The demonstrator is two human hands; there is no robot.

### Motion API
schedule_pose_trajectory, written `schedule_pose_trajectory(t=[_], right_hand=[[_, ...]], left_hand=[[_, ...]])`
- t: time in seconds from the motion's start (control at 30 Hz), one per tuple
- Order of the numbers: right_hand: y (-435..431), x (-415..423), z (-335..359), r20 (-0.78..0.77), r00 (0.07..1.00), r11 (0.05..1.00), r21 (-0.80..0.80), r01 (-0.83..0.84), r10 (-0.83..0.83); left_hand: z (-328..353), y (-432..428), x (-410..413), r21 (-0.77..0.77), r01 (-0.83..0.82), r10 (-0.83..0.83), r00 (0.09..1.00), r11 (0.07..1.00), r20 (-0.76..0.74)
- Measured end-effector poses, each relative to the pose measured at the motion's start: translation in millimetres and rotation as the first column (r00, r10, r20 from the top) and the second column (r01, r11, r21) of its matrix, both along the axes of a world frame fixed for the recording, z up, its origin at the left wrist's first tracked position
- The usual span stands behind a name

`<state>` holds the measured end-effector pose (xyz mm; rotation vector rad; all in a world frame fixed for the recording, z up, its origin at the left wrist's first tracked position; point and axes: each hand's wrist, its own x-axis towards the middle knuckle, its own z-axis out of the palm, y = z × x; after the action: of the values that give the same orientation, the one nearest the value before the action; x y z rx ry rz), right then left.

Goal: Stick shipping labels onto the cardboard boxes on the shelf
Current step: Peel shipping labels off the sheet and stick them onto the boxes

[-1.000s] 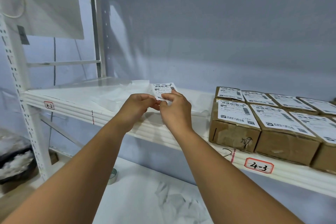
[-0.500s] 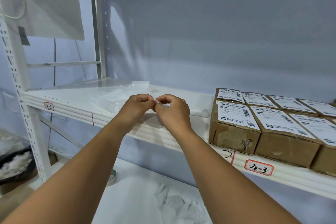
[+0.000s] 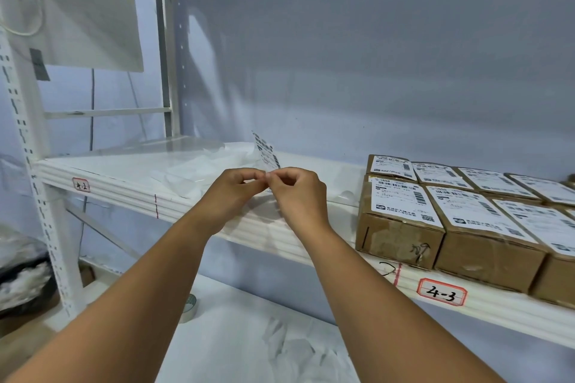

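Left hand (image 3: 236, 188) pinches the lower edge of a white printed shipping label (image 3: 266, 151); right hand (image 3: 298, 193) pinches it too, fingertips touching, over the white shelf (image 3: 124, 168). Labelled brown cardboard boxes (image 3: 401, 236) sit well right. Uneven peeling could tear it or fold adhesive onto itself.

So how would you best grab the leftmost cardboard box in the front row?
Probably by its free left end, coming from the left: the cardboard box touches neighbours on its right and behind, so only left, front and top are open.
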<state>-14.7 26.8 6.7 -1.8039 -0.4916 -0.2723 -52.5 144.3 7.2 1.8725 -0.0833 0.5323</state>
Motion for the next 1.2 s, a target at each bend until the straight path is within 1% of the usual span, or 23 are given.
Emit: schedule_pose_trajectory(t=[0.1,0.27,0.4,0.47,0.57,0.63,0.73,0.77,0.83,0.9,0.93,1.03,1.2], right_hand=[[-1,-1,0,0.015,1.000,0.999,-0.028,0.024,-0.024],[-2,0,-2,0.085,0.993,0.995,-0.055,0.081,-0.076],[-3,4,-1,0.056,0.992,0.993,-0.030,0.111,-0.109],[-4,5,0,0.041,0.992,0.993,0.003,0.122,-0.122],[-4,7,-1,0.022,0.988,0.987,0.058,0.150,-0.152],[-4,9,-2,-0.004,0.988,0.983,0.109,0.151,-0.151],[-3,10,-3,-0.031,0.987,0.978,0.133,0.160,-0.157],[-3,10,-2,-0.038,0.986,0.976,0.142,0.165,-0.161],[-2,9,-1,-0.054,0.984,0.971,0.159,0.178,-0.172],[-4,8,0,-0.070,0.981,0.967,0.170,0.192,-0.182],[-5,7,1,-0.079,0.980,0.964,0.183,0.194,-0.182],[-8,3,2,-0.097,0.978,0.950,0.240,0.202,-0.184],[-7,0,3,-0.113,0.983,0.918,0.355,0.177,-0.146]], left_hand=[[-2,2,1,0.004,-0.010,0.010,1.000,1.000,-0.004],[-1,0,4,0.002,-0.060,0.060,0.998,0.998,-0.007],[0,-1,4,-0.022,-0.117,0.117,0.993,0.993,-0.021],[1,0,4,-0.069,-0.161,0.159,0.987,0.985,-0.029],[4,5,8,-0.257,-0.218,0.221,0.975,0.941,-0.018],[4,6,11,-0.372,-0.259,0.274,0.962,0.891,-0.013],[4,7,13,-0.510,-0.289,0.329,0.944,0.810,-0.013],[4,10,14,-0.572,-0.291,0.340,0.940,0.767,-0.022],[5,16,11,-0.712,-0.268,0.344,0.938,0.649,-0.040],[6,21,6,-0.825,-0.195,0.326,0.945,0.530,-0.014],[6,23,3,-0.862,-0.153,0.319,0.948,0.483,0.011],[6,25,-2,-0.922,-0.048,0.334,0.938,0.385,0.091],[16,44,-5,-0.980,0.099,0.479,0.861,0.171,0.170]])
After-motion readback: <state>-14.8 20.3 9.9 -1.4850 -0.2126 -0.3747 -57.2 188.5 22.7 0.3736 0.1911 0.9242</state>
